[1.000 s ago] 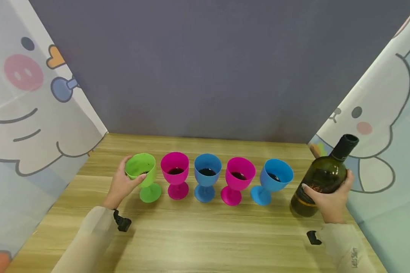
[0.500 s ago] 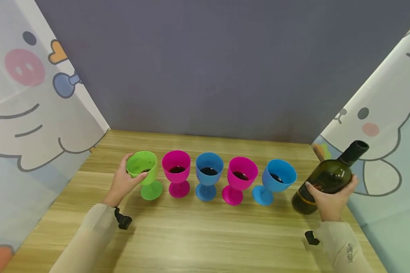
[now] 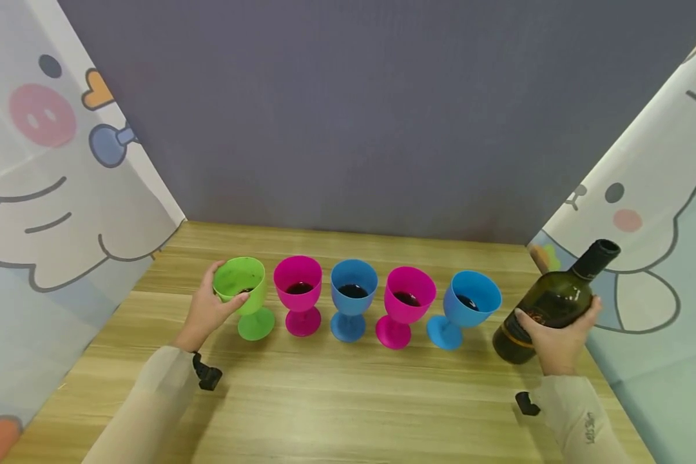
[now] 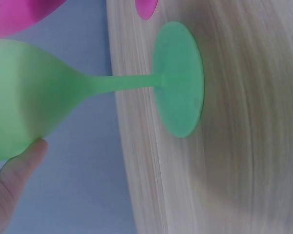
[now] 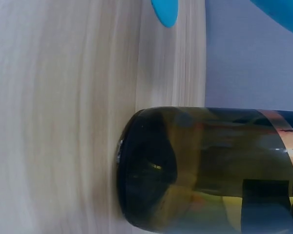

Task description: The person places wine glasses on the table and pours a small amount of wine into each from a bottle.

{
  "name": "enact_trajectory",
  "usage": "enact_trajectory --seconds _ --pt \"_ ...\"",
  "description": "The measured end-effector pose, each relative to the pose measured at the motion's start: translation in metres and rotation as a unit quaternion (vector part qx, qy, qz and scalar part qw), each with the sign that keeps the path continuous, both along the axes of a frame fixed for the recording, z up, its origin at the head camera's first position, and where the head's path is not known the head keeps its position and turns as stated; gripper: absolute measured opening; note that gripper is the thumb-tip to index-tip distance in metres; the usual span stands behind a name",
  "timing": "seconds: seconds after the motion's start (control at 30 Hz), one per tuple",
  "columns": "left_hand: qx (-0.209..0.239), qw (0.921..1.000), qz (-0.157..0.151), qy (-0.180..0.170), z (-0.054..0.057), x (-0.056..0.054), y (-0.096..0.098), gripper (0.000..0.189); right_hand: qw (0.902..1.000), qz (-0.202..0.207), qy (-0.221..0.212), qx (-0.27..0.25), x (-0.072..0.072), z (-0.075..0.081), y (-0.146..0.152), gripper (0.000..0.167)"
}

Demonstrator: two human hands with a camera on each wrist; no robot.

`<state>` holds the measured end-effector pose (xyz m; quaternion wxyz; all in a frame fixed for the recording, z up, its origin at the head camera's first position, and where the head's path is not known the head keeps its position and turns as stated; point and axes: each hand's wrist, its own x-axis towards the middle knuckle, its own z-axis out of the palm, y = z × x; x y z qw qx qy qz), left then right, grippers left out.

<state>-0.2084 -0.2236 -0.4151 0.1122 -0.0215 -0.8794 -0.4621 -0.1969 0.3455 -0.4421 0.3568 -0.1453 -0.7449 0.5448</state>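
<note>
My left hand (image 3: 205, 309) grips the bowl of a green goblet (image 3: 256, 296), thumb on the near side. The green goblet's foot (image 4: 179, 80) stands on the table in the left wrist view. My right hand (image 3: 559, 338) holds a dark green wine bottle (image 3: 548, 303) round its body, neck up and without a cap. In the right wrist view the bottle's base (image 5: 146, 170) is at the tabletop; I cannot tell whether it rests fully. Between the hands stand a left pink goblet (image 3: 298, 299), a middle blue goblet (image 3: 352, 293), a right pink goblet (image 3: 407, 303) and a right blue goblet (image 3: 470, 303), each with dark liquid.
The goblets form a row across the wooden table (image 3: 348, 399). A grey wall (image 3: 325, 129) rises behind its far edge. Cartoon-printed sheets hang at the left (image 3: 81, 212) and right (image 3: 644, 270).
The bottle's neck has shifted slightly right and down, with my right hand still round it. My left hand stays on the green goblet. The head view has shifted a little.
</note>
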Motion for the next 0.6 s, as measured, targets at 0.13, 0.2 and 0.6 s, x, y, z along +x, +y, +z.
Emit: enact_trajectory --seconds 0.13,0.2,0.6 --pt "0.006 0.9999 -0.01 -0.004 0.0005 -0.0012 -0.0007 0.081 0.9999 -0.005 0.008 -0.013 -0.0017 -0.0011 0.0006 0.114" --pt "0.009 0.9998 -0.018 -0.004 0.0013 -0.0016 -0.0006 0.082 0.9998 -0.007 0.011 -0.017 -0.0021 -0.0014 0.0019 0.115" --pt "0.019 0.9993 -0.031 0.009 0.0025 -0.0051 -0.0063 0.092 0.9999 0.008 -0.001 0.008 0.0013 0.0007 0.0059 0.115"
